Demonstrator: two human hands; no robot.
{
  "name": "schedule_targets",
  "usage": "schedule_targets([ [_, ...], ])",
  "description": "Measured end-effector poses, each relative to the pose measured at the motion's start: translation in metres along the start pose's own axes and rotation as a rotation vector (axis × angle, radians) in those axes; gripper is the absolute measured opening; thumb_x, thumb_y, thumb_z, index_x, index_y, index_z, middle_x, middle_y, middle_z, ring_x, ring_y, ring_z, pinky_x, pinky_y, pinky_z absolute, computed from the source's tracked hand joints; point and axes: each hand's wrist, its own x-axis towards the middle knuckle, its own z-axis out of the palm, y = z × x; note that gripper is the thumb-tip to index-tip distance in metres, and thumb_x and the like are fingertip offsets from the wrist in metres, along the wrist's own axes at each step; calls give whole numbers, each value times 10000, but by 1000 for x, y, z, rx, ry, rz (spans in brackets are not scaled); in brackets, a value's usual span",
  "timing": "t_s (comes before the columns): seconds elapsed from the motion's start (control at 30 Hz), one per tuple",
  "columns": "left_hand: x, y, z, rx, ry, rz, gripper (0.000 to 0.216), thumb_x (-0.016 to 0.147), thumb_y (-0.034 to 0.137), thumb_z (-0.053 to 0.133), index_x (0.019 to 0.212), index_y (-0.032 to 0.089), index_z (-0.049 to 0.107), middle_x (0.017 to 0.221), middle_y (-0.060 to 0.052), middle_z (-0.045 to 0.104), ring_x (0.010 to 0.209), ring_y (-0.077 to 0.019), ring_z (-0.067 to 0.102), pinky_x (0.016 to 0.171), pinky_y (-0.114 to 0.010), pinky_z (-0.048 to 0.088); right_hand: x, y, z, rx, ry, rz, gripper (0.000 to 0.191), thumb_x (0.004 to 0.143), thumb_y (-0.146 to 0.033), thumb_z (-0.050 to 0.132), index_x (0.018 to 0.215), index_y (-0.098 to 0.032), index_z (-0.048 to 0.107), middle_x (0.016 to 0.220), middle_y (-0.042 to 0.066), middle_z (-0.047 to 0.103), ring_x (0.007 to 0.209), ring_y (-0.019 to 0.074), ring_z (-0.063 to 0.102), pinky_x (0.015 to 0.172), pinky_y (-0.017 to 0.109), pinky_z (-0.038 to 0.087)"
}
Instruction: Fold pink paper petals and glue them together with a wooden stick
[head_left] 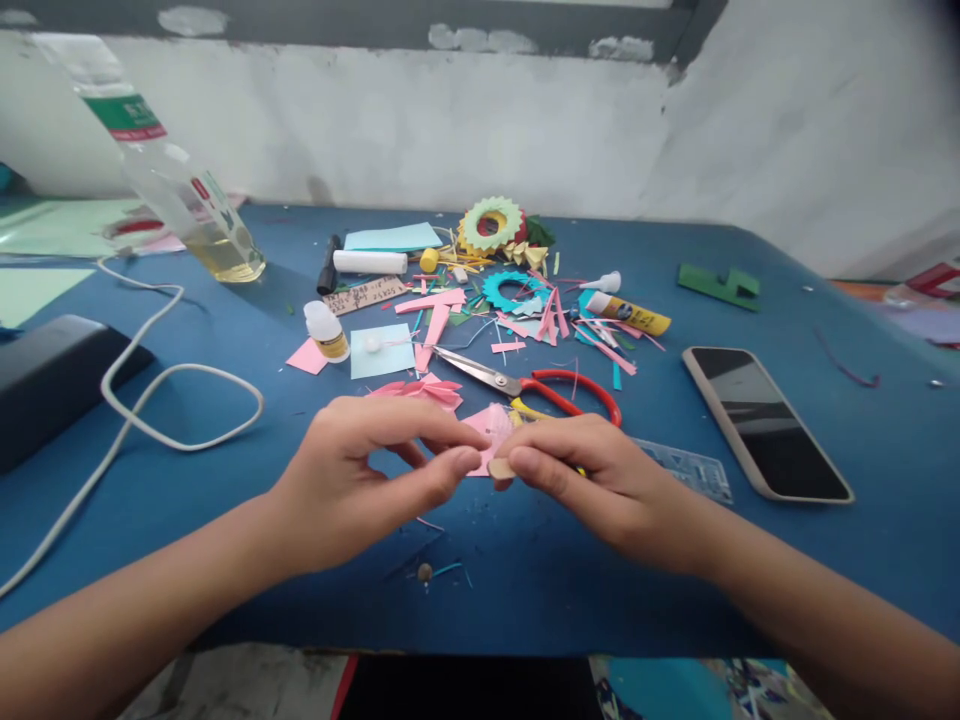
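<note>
Your right hand [611,490] pinches a small tan piece [500,468] between thumb and forefinger, just on your side of the scissors [504,381]. Your left hand [341,475] is also on your side of the scissors, its thumb and forefinger bent close together beside that piece; you cannot tell from here whether they grasp anything. The scissors lie on the blue table [585,610] with their blades parted, red handles toward the right. Left of the scissors you have a small glue bottle [328,335] standing upright and a pale blue paper square [386,364] with a small white blob [373,344] on it. Beyond the scissors lie a blue paper ring [493,295] and, farther back, a pale green ring [514,220] among paper scraps. A yellow tube [630,314] lies beyond them to the right. Your phone [769,425] rests well to the right of the scissors, and a clear stencil [686,468] lies between, partly behind your right hand. Far left of the scissors stand a tall bottle [217,225] with yellowish liquid and, nearer you, a looping white cable [169,375] lies on the table.
</note>
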Motion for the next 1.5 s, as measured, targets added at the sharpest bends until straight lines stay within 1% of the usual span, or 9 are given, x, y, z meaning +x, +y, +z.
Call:
schedule_targets([
  [0.13,-1,-2,0,-28,-54,43,107,747,69,637,796,144,697,685,-17,720,586,-107,650,509,-147,535,1,0,-1,-33,-6,-12,266,939,-240,381,828,-152,606,754,21,636,690,104,558,630,222,409],
  [0.23,-1,-3,-1,-57,-87,42,79,759,75,635,758,125,697,642,-28,703,540,-105,630,467,-151,515,1,-1,0,-42,-11,-13,266,939,-236,382,818,-148,602,755,25,639,693,105,563,623,223,409],
  [0.37,-1,-2,1,-68,-82,63,82,765,69,630,728,104,694,593,-36,679,490,-91,599,455,-150,496,0,0,3,5,24,-70,236,930,-202,402,819,-144,603,745,17,640,695,92,576,627,201,420],
  [0.6,-3,5,7,-61,-40,129,117,776,53,606,724,124,683,590,-20,677,505,-80,603,493,-133,503,-1,3,8,52,81,-175,188,905,-146,441,799,-127,595,728,24,645,678,79,586,621,175,438],
  [0.93,-6,13,11,-108,26,48,162,746,34,593,621,106,666,529,-1,658,426,-49,548,435,-80,462,0,3,16,66,112,-239,183,915,-170,429,797,-156,568,683,6,599,637,87,559,598,200,431],
  [1.17,-7,11,13,-346,22,-122,114,771,82,604,707,83,699,576,-31,691,463,-89,608,449,-114,524,1,-1,16,137,164,-260,170,927,-192,426,816,-182,554,705,-15,600,647,74,553,597,190,431],
  [1.3,-6,11,12,-405,17,-150,112,770,80,605,737,99,711,611,-32,703,481,-101,620,445,-138,546,1,-2,14,155,146,-240,160,925,-175,422,854,-194,564,739,-15,624,685,83,572,621,204,441],
  [1.4,-6,11,10,-398,31,-142,104,747,68,626,742,118,717,613,-19,709,469,-100,621,442,-143,547,1,-2,12,107,151,-236,153,918,-173,432,848,-194,566,727,-15,616,658,84,556,608,208,434],
  [1.5,-5,12,6,-376,48,-167,104,728,68,642,709,143,711,597,2,710,474,-107,637,442,-141,543,0,-2,11,-26,174,-250,142,901,-163,452,820,-180,567,693,-5,600,611,86,527,568,205,417],
])
